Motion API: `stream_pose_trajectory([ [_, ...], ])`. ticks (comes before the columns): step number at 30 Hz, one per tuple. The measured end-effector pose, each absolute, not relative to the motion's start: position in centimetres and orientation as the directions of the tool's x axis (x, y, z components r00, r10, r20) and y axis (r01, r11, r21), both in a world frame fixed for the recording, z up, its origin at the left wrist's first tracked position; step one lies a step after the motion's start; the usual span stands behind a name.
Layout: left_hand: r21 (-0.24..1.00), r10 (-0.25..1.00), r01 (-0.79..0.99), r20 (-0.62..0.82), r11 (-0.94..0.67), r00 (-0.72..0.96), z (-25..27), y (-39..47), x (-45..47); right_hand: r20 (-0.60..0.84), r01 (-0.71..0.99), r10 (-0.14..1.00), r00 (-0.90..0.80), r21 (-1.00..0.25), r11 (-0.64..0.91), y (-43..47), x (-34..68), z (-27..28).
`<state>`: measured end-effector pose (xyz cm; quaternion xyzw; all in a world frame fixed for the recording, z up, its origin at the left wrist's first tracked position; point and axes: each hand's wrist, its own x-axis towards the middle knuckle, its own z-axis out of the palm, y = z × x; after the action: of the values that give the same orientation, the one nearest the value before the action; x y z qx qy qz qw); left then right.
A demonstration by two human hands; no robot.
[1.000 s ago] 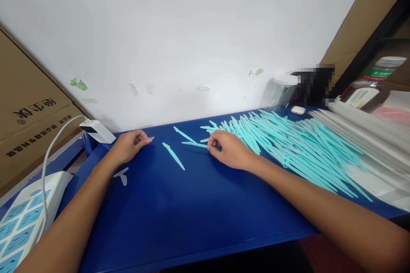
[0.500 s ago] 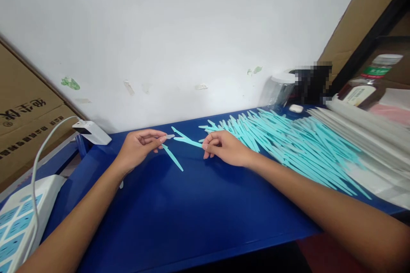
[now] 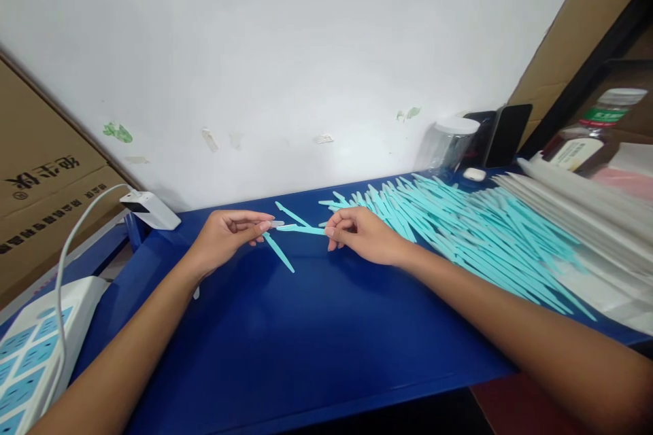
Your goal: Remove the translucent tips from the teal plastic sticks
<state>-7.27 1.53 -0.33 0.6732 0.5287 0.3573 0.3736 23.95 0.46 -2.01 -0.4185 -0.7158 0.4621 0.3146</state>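
My left hand [image 3: 229, 234] pinches a small clear blade cap [image 3: 277, 223] between thumb and fingertips. A turquoise eyebrow razor [image 3: 306, 230] is pinched by its handle end in my right hand [image 3: 364, 236], its blade end pointing left at the cap. Cap and blade end meet or overlap; I cannot tell how far the blade sits inside. Behind them a second turquoise razor [image 3: 290, 211] lies slanting on the table. Another razor [image 3: 279, 253] extends down and right from under my left fingers; whether they touch it is unclear.
A large pile of turquoise razors [image 3: 459, 238] covers the right of the blue table [image 3: 286, 353]. Beyond it are white packets [image 3: 576, 217], a lidded clear jar [image 3: 451, 146], an earphone case [image 3: 474, 175] and a bottle [image 3: 586, 136]. A power strip [image 3: 45, 346] and white plug-in device [image 3: 150, 210] stand left.
The gap between the clear cap and the razor's blade end has closed. The razor in my right hand now lies more level. The view has shifted slightly.
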Motion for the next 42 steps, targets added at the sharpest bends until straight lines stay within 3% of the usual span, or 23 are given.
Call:
stream_pose_trajectory([
  [11, 0.878, 0.975, 0.448, 0.078, -0.166, 0.208, 0.0, 1.4, -7.3, 0.101, 0.300, 0.895, -0.434, -0.921, 0.249, 0.2, 23.8, -1.6],
  [20, 0.887, 0.974, 0.429, 0.087, -0.171, 0.209, -1.1, 0.6, -5.0, 0.184, 0.352, 0.880, -0.438, -0.866, 0.356, 0.1, 23.7, -1.9],
  [22, 0.813, 0.965, 0.535, 0.118, -0.230, 0.234, -0.7, 1.0, -5.9, 0.213, 0.406, 0.894, -0.395, -0.832, 0.378, 0.6, 24.2, -1.7],
  [25, 0.561, 0.951, 0.769, 0.161, -0.307, 0.263, 0.3, 2.2, -8.8, 0.237, 0.625, 0.932, -0.274, -0.692, 0.360, 1.5, 25.3, -1.3],
  [28, 0.396, 0.968, 0.885, 0.060, -0.247, 0.243, 1.3, 3.1, -12.5, 0.271, 0.844, 0.944, -0.186, -0.448, 0.295, 2.5, 26.5, -1.3],
  [31, 0.336, 0.975, 0.926, -0.078, -0.171, 0.209, 2.2, 3.1, -15.8, 0.304, 0.899, 0.938, -0.167, -0.344, 0.271, 3.0, 27.1, -1.8],
  [34, 0.343, 0.929, 0.939, -0.355, 0.021, 0.109, 2.9, 2.3, -18.1, 0.367, 0.896, 0.909, -0.197, -0.309, 0.319, 2.7, 26.6, -2.3],
  [38, 0.386, 0.898, 0.910, -0.438, 0.150, 0.038, 2.9, 1.5, -19.7, 0.415, 0.829, 0.872, -0.261, -0.365, 0.422, 1.6, 25.2, -2.8],
  [42, 0.347, 0.815, 0.867, -0.569, 0.359, -0.110, 2.3, 1.5, -20.1, 0.384, 0.776, 0.878, -0.286, -0.444, 0.447, 1.1, 24.6, -3.0],
])
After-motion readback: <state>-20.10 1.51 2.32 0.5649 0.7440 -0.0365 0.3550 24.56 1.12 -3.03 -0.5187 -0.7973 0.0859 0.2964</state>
